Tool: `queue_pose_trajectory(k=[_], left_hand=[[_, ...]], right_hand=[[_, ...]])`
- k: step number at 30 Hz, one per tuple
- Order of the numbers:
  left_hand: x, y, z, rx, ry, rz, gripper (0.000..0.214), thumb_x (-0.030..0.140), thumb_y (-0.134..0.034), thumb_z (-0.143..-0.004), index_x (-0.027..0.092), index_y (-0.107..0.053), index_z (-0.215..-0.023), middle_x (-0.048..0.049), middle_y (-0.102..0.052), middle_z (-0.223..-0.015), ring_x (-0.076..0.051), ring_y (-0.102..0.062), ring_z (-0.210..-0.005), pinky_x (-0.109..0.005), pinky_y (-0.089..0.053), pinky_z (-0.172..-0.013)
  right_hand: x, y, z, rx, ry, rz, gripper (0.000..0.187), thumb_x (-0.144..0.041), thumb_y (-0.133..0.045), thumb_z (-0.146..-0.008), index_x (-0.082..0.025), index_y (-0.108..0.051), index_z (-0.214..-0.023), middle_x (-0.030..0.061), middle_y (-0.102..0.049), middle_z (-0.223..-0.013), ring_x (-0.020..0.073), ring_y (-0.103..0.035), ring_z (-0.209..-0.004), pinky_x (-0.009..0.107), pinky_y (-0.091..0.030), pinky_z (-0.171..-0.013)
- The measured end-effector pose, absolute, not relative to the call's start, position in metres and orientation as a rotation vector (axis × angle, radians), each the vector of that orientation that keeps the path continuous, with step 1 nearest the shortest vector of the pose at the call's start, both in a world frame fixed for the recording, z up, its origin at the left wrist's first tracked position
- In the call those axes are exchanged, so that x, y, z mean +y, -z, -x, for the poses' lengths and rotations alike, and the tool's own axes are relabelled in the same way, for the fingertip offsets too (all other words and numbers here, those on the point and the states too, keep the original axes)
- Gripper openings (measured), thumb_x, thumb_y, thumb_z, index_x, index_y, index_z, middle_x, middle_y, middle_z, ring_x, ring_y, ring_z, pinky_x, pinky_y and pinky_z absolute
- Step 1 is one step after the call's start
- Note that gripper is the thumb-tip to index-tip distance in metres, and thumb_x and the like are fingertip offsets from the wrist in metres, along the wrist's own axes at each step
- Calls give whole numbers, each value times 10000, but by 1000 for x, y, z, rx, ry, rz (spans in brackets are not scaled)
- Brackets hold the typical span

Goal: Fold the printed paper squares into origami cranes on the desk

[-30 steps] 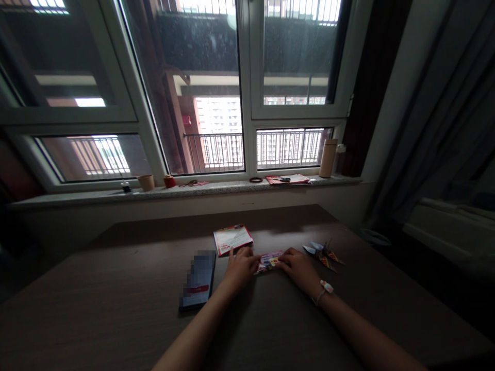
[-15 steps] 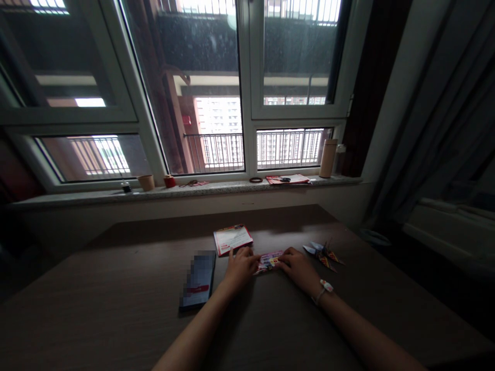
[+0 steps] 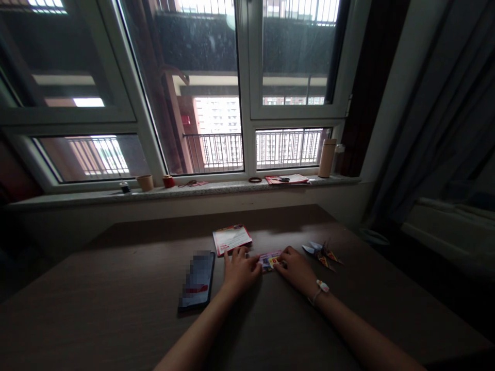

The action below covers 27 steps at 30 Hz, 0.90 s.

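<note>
A small colourful printed paper (image 3: 269, 260) lies on the table between my hands, with purple, yellow and red on its face. My left hand (image 3: 240, 270) holds its left edge with thumb and fingertips. Over the right end are the closed fingers of my right hand (image 3: 297, 268), which grip and press the paper and cover part of it. A bracelet sits on my right wrist. Just beyond my left fingers rests a white card-like sheet (image 3: 232, 239) with red edges. To the right of my right hand is a folded paper piece (image 3: 320, 253) with pointed ends.
A phone (image 3: 196, 282) lies left of my left forearm on the brown table (image 3: 96, 299). Along the windowsill (image 3: 224, 189) stand a paper cup (image 3: 145, 183), a red spool-like item (image 3: 168, 181), red papers (image 3: 286, 179) with scissors, and a tan bottle (image 3: 327, 158).
My left hand has shifted slightly, its thumb now at the paper's left edge. My right fingers have moved a little left over the paper. The other things stay put.
</note>
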<state>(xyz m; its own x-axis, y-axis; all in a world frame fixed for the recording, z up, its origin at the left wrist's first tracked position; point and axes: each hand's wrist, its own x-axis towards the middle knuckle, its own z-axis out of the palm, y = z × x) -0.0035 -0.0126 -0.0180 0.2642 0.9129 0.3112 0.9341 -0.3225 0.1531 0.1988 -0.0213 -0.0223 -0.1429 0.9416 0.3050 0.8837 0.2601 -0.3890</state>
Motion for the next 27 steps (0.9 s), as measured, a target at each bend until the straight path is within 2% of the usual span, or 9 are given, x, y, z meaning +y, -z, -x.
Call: queue_pose_trajectory(k=[4, 8, 11, 15, 19, 27], left_hand=[[-17, 19, -1, -1833, 535, 2408, 372, 534, -517, -845, 412, -662, -1165, -66, -561, -1302, -301, -430, -1256, -614, -130, -1111], [-17, 21, -2, -1877, 497, 2397, 413, 573, -520, -826, 432, -637, -1196, -58, -519, -1389, -326, -373, -1322, -644, -103, -1109], [-17, 23, -2, -1892, 475, 2396, 424, 590, -508, -824, 447, -626, -1206, -39, -437, -1482, -349, -278, -1392, -684, -64, -1097], [-17, 23, -1, -1935, 424, 2415, 468, 622, -464, -830, 453, -596, -1246, -21, -355, -1542, -385, -201, -1429, -731, -19, -1071], [-17, 21, -1, -1971, 369, 2450, 509, 653, -438, -824, 457, -569, -1276, -8, -308, -1566, -408, -151, -1444, -751, -2, -1056], [-17, 20, 1, -1956, 330, 2458, 540, 676, -409, -830, 466, -524, -1314, -24, -261, -1583, -374, -87, -1468, -760, 35, -1045]], right_hand=[[-23, 21, -199, -2066, -66, 1653, 243, -375, -599, -853, -205, -719, -980, 98, -614, -1051, 239, -551, -1001, 327, -409, -901], [-23, 23, -199, -2136, -75, 1514, 201, -314, -580, -878, -288, -712, -1026, 50, -614, -1135, 236, -496, -1091, 348, -375, -938], [-21, 25, -198, -2154, -141, 1498, 185, -316, -559, -894, -278, -718, -981, 38, -637, -1078, 224, -505, -1064, 346, -375, -918], [-20, 26, -195, -2118, -161, 1554, 201, -405, -596, -869, -259, -717, -935, 50, -627, -1076, 230, -502, -1054, 348, -374, -904], [-19, 26, -193, -2110, -165, 1592, 222, -446, -644, -828, -259, -713, -928, 51, -619, -1081, 238, -496, -1050, 353, -370, -899], [-16, 29, -194, -2010, -274, 1645, 270, -460, -694, -771, -271, -706, -963, 52, -591, -1113, 253, -478, -1087, 355, -366, -921]])
